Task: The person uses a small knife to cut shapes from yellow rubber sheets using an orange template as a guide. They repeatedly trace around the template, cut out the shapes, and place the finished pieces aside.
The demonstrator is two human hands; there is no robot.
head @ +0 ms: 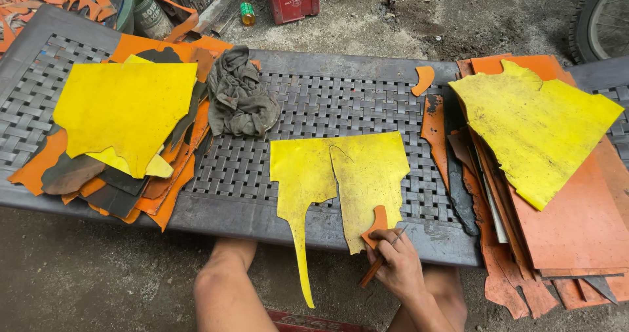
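Observation:
My right hand (397,265) is at the table's near edge, closed around a thin pen-like stick (373,272) that slants across the fingers. Its fingertips rest on a small curved orange leather piece (378,222), which lies on the lower right corner of a yellow leather sheet (341,175). The yellow sheet is spread flat on the woven metal table (308,102), and a long narrow strip of it hangs over the front edge. My left hand is out of view. My bare knees show below the table.
A pile of orange and dark leather topped by a yellow sheet (124,109) lies at the left. A similar stack (537,129) sits at the right. A crumpled grey rag (239,96) and a small orange offcut (423,79) lie on the table's far side.

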